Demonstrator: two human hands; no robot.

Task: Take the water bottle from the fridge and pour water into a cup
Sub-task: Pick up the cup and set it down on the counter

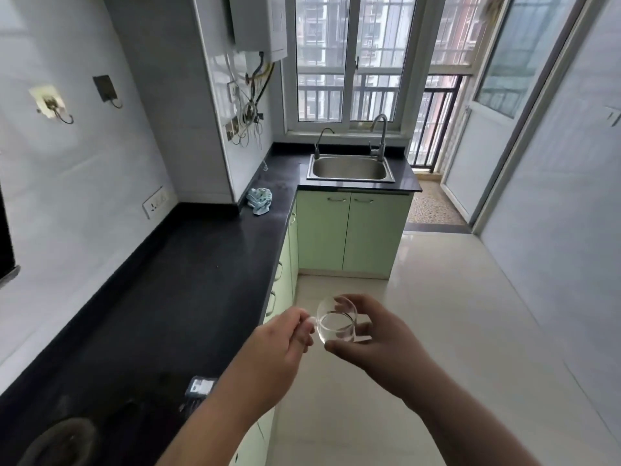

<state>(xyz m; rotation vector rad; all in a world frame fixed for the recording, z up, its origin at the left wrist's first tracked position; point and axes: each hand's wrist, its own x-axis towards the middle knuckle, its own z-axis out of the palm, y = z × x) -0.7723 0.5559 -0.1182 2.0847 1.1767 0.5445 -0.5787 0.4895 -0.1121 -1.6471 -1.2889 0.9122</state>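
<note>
A small clear glass cup (336,322) hangs in the air above the floor, just off the counter's front edge. Both hands hold it. My left hand (282,341) pinches the cup's left side, where a handle seems to be. My right hand (376,334) wraps the right side, thumb below and fingers behind the rim. The cup is tilted slightly toward me, and whether it holds water I cannot tell. No water bottle and no fridge appear in this view.
A black L-shaped counter (174,297) runs along the left wall to a steel sink (349,168) under the window. A crumpled cloth (259,200) lies near the corner. A small dark box (200,388) sits close to my left forearm. Green cabinets (349,230) stand below; pale tiled floor (453,314) on the right.
</note>
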